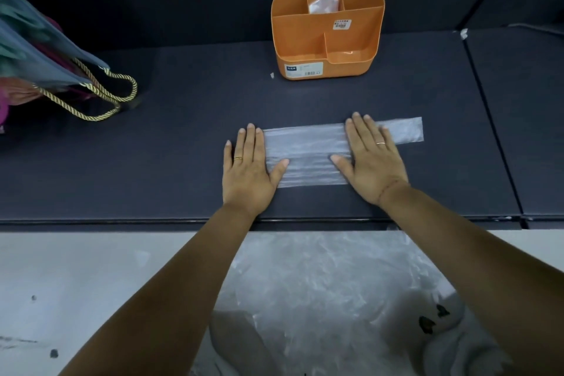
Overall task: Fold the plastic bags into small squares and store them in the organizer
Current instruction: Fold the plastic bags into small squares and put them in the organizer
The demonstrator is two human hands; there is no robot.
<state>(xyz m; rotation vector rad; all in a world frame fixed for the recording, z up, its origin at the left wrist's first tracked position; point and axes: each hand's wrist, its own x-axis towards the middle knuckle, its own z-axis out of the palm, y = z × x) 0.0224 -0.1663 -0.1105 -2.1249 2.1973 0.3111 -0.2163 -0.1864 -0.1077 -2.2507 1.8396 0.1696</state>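
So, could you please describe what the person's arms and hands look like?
Both forearms are bare, with no sleeves, gloves or watch in view. The left hand wears a gold ring; the right hand wears a thin pale ring.

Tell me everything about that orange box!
The orange box looks like smooth plastic with rounded corners. It stands upright on the dark table, and nothing else touches it. Walls inside split it into compartments; the back middle one holds a folded bag. One barcode sticker sits inside, another on its front.
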